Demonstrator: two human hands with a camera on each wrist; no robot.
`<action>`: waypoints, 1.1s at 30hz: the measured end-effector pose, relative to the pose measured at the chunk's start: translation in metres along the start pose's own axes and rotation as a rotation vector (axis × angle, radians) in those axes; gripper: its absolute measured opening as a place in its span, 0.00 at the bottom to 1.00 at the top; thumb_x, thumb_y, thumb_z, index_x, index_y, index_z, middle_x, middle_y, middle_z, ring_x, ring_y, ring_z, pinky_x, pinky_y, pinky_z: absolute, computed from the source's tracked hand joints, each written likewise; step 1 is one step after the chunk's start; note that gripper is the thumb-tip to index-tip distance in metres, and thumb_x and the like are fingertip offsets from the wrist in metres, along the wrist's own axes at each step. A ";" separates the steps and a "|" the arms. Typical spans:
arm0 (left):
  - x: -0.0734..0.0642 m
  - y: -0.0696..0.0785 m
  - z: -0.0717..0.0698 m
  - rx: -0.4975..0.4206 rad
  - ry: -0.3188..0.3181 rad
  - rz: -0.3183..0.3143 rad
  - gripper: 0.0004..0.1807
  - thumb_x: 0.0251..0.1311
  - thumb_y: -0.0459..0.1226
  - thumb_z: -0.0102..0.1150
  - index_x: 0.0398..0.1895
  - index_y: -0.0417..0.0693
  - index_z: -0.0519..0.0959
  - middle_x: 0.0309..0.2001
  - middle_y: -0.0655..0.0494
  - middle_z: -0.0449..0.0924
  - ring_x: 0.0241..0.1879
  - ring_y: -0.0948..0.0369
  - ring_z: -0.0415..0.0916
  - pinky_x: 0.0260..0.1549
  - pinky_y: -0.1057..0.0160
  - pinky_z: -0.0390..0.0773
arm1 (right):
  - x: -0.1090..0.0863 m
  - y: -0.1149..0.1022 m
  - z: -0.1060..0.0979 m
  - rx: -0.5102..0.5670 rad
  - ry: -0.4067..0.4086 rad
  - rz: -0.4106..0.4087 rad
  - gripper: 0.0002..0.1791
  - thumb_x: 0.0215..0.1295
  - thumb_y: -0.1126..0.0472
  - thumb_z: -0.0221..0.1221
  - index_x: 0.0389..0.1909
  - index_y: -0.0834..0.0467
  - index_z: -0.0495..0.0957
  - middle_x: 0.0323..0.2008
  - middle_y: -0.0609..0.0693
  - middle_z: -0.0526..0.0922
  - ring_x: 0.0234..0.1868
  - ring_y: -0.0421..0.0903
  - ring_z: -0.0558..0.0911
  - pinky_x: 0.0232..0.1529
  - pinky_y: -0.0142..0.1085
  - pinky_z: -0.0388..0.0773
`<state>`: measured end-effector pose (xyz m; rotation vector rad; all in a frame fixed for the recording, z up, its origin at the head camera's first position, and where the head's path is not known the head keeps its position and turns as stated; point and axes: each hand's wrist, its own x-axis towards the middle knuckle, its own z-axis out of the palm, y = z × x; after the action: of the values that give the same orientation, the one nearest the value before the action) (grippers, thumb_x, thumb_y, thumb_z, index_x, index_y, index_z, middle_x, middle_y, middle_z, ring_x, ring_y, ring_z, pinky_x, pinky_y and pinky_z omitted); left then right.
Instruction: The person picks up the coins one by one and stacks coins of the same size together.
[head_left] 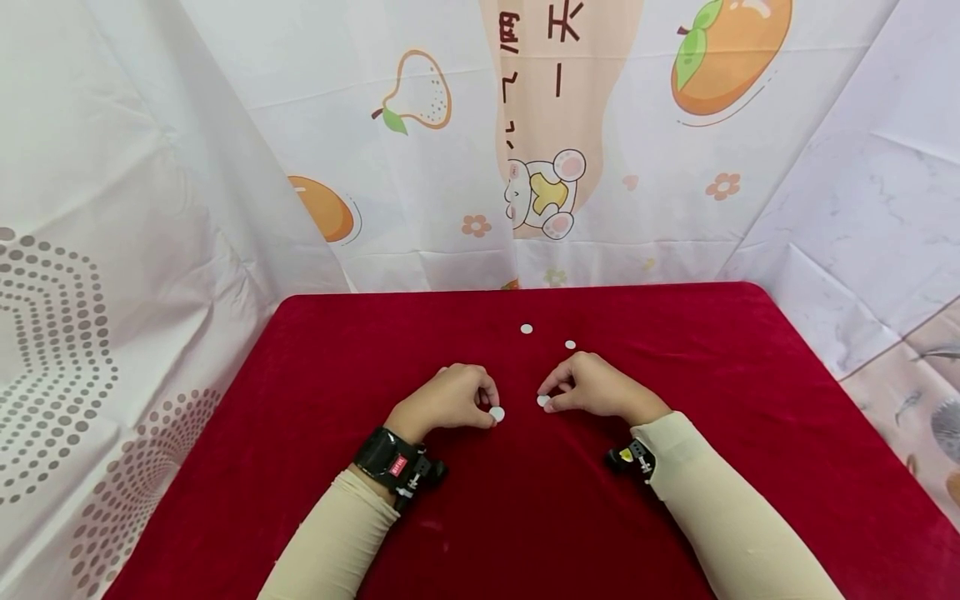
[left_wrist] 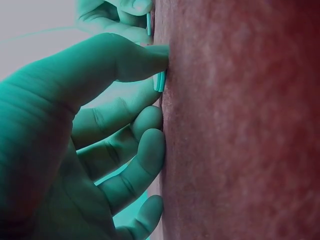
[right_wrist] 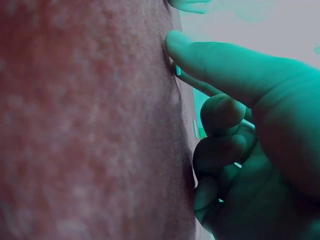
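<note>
The sleeves point(head_left: 738, 512) are cream, the left wristband point(head_left: 378, 454) black.

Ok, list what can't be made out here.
Head view: any markings on farthest white disc, too small.
Head view: left sleeve's upper end, cut off by bottom edge.
Left wrist: part of right hand, cut off by top edge.
Right wrist: right hand's disc, partly behind thumb.

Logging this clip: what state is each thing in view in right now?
Left hand: fingers curled, pinching the left-hand white disc
Left-hand white disc: held, close to the red cloth
Right hand: pinching the right-hand white disc
Right-hand white disc: held, close to the cloth
Farthest white disc: flat on the cloth, loose
Smallest white disc: flat on the cloth, loose
Red cloth: spread out, lightly wrinkled
Printed curtain: hanging, creased
</note>
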<state>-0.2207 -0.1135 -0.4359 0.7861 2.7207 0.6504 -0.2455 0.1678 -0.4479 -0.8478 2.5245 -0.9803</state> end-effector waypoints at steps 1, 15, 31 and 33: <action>0.000 0.000 0.000 -0.005 0.000 0.000 0.06 0.51 0.42 0.77 0.29 0.62 0.86 0.32 0.66 0.82 0.35 0.68 0.75 0.47 0.57 0.70 | 0.000 0.000 0.000 0.001 -0.002 -0.003 0.09 0.57 0.55 0.76 0.39 0.44 0.92 0.17 0.43 0.75 0.20 0.37 0.71 0.25 0.29 0.68; 0.000 -0.007 0.002 -0.016 -0.004 -0.016 0.07 0.51 0.44 0.77 0.27 0.63 0.84 0.31 0.67 0.81 0.35 0.68 0.75 0.47 0.58 0.70 | -0.003 0.000 0.001 -0.006 -0.057 -0.067 0.09 0.59 0.55 0.76 0.40 0.41 0.91 0.17 0.40 0.75 0.23 0.36 0.72 0.28 0.29 0.71; -0.002 -0.007 0.000 -0.001 -0.022 -0.031 0.09 0.51 0.46 0.78 0.27 0.63 0.83 0.31 0.67 0.79 0.35 0.67 0.74 0.45 0.59 0.72 | -0.002 0.005 0.003 0.025 -0.107 -0.087 0.11 0.58 0.55 0.76 0.40 0.39 0.91 0.17 0.41 0.75 0.23 0.36 0.71 0.29 0.29 0.72; -0.002 -0.008 0.000 -0.001 -0.025 -0.033 0.09 0.51 0.46 0.78 0.27 0.63 0.83 0.31 0.67 0.79 0.35 0.67 0.74 0.45 0.59 0.72 | -0.002 0.005 0.002 0.022 -0.108 -0.085 0.11 0.58 0.55 0.76 0.40 0.39 0.91 0.17 0.41 0.75 0.23 0.36 0.71 0.29 0.29 0.72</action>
<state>-0.2226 -0.1204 -0.4391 0.7425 2.7052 0.6302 -0.2444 0.1710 -0.4526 -0.9814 2.4002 -0.9587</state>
